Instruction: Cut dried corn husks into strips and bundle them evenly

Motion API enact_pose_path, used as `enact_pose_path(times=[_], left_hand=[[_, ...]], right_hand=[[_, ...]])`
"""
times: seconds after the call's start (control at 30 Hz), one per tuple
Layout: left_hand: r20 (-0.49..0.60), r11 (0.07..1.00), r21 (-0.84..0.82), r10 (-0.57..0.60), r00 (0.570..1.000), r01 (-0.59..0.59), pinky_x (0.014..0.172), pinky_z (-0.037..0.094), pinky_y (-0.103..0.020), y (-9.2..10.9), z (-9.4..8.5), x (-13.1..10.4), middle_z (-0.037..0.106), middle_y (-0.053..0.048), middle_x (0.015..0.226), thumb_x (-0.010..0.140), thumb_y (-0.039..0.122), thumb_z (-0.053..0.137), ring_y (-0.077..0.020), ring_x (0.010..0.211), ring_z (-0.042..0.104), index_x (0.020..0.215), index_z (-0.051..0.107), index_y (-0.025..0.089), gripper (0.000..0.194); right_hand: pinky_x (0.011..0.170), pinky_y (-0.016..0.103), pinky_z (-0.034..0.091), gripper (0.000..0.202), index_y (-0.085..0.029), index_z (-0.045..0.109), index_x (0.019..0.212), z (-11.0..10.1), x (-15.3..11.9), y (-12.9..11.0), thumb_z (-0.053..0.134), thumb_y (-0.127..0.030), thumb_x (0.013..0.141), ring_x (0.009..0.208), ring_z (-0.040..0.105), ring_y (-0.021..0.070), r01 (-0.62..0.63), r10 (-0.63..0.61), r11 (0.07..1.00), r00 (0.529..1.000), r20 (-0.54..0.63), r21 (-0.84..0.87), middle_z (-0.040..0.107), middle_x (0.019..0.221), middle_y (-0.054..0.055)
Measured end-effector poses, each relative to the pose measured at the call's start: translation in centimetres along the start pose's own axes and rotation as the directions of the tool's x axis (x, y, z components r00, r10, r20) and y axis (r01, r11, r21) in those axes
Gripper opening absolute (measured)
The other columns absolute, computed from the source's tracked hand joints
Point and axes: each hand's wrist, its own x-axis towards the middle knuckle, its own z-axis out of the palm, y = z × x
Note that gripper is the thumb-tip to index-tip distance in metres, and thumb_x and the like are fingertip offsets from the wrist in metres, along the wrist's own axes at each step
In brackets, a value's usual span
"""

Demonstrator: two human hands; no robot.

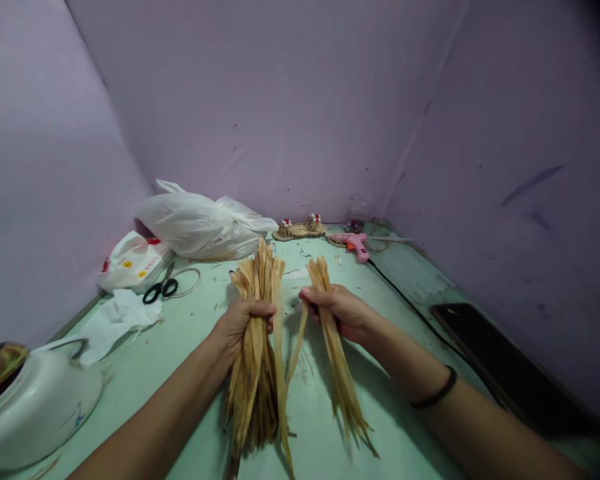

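Note:
My left hand [245, 325] is wrapped round a thick bundle of dried, straw-coloured leaf strips [254, 390] held upright over the table. In my right hand [341, 312] is a thinner bundle of the same strips [341, 370], its lower ends fanning out. One loose strip [299, 343] hangs from the right fingertips and slants down toward the left bundle. Another long strip [279, 333] runs down the right side of the left bundle. The palms and some fingers are hidden behind the strips.
On the pale green table [205, 393] lie black-handled scissors [161, 291], crumpled tissue [123, 320] and a pink glue gun [354, 244] with a black cord. A white plastic bag [205, 223], tissue pack [135, 263], woven piece [300, 230], white bowl [45, 407] and dark phone-like slab [495, 360] surround my hands.

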Motion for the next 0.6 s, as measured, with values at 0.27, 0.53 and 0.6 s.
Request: enact_pose_path(times=[0.27,0.53,0.6], left_hand=[[-0.013,0.988,0.118,0.104,0.994,-0.102,0.04,0.046,-0.021,-0.9,0.3,0.1,0.06,-0.005,0.046,0.052,0.005,0.066,-0.0114,0.036,0.053,0.064,0.062,0.007,0.013],[0.108,0.982,0.081,0.162,0.981,-0.171,0.045,0.046,-0.024,-1.5,0.9,-0.1,0.062,-0.005,0.05,0.045,0.006,0.067,-0.0149,0.044,0.057,0.072,0.067,0.006,0.026],[0.158,0.985,0.041,0.158,0.975,-0.167,0.05,0.048,-0.027,-1.5,1.0,0.0,0.065,-0.008,0.055,0.044,0.008,0.068,-0.0183,0.049,0.06,0.073,0.068,0.006,0.029]], right_hand=[[0.038,0.018,0.039,0.027,-0.016,0.05,0.064,0.7,-0.4,0.1,0.073,-0.03,0.063,0.037,0.038,0.0044,-0.061,0.057,0.995,0.997,0.058,0.079,0.044,0.046,-0.007],[0.032,0.018,0.019,0.028,-0.017,0.048,0.059,2.5,-1.1,0.8,0.071,-0.033,0.053,0.033,0.031,0.0039,0.012,-0.019,0.992,0.998,-0.056,-0.128,0.039,0.038,-0.008],[0.033,0.018,0.018,0.027,-0.017,0.048,0.059,2.4,-1.1,0.7,0.07,-0.031,0.052,0.033,0.031,0.0041,0.009,-0.02,0.992,0.996,-0.089,-0.125,0.039,0.038,-0.008]])
